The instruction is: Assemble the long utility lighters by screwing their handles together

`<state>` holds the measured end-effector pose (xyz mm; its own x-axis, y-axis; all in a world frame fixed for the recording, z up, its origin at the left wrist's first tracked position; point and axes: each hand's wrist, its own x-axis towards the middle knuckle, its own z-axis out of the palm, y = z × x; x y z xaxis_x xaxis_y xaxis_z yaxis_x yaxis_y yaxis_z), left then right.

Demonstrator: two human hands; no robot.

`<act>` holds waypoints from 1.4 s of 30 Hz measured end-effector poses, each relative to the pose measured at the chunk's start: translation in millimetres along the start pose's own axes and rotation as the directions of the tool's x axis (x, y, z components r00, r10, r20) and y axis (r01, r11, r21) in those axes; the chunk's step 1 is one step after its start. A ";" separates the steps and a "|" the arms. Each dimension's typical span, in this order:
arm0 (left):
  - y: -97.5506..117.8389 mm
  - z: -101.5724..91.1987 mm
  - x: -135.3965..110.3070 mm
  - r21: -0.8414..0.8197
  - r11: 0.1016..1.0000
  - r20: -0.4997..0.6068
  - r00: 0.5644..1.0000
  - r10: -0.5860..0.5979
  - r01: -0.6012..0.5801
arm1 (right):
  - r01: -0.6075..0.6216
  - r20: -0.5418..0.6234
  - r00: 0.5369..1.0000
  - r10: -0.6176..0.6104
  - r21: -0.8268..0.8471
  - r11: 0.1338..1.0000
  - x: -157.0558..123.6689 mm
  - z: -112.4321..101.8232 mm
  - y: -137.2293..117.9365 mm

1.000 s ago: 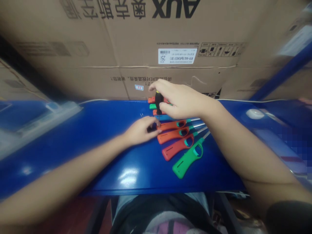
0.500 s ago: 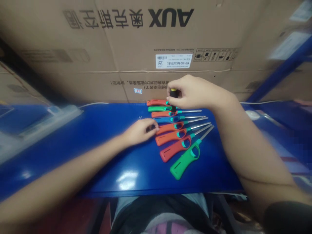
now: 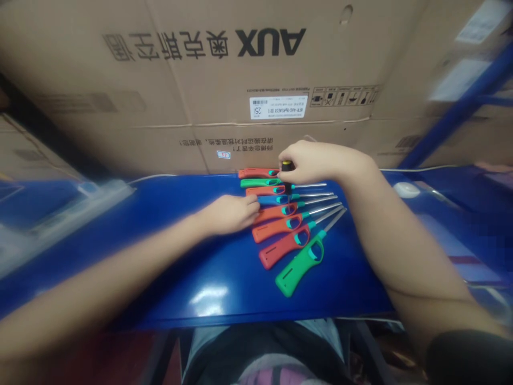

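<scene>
Several long-nosed lighters lie side by side on a blue table (image 3: 208,267): a green lighter (image 3: 298,264) nearest me, then orange lighters (image 3: 280,247), a blue lighter (image 3: 268,200) and more orange and green ones behind. My left hand (image 3: 230,213) rests with curled fingers on the handle end of an orange lighter (image 3: 276,211) in the middle of the row. My right hand (image 3: 316,160) pinches a small black-handled screwdriver (image 3: 286,172) upright, its tip down on the row near the lighters' trigger holes.
Large brown cardboard boxes (image 3: 224,85) printed "AUX" stand right behind the table. A clear plastic tray (image 3: 68,206) sits at the left. A small white round object (image 3: 404,189) lies at the right. Blue shelf posts (image 3: 452,115) rise at the right.
My right hand carried the screwdriver from the lighters' handle ends rightward to their trigger area and lowered its tip. My left hand shifted slightly further onto the orange lighter's handle.
</scene>
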<state>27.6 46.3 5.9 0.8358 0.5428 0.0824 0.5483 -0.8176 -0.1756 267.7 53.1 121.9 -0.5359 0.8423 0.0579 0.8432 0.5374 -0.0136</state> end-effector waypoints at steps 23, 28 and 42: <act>-82.0 40.2 -29.8 -0.445 0.797 -0.098 0.863 -0.496 0.408 | -0.028 0.063 0.998 0.030 -0.031 0.999 3.0 1.3 6.0; -81.4 40.0 -30.2 -0.462 0.787 -0.107 0.856 -0.506 0.408 | -0.036 0.069 0.997 0.038 -0.019 0.999 1.5 0.2 1.2; -63.8 29.9 -25.6 -0.532 0.741 -0.182 0.800 -0.572 0.409 | -0.091 -0.279 0.959 0.048 -0.141 0.986 -32.9 4.3 35.5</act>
<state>-29.6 90.3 -14.3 0.3598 0.8668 0.3452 0.7631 -0.4863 0.4257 315.1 44.6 115.2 -0.4615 0.8222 0.3331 0.8858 0.4476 0.1223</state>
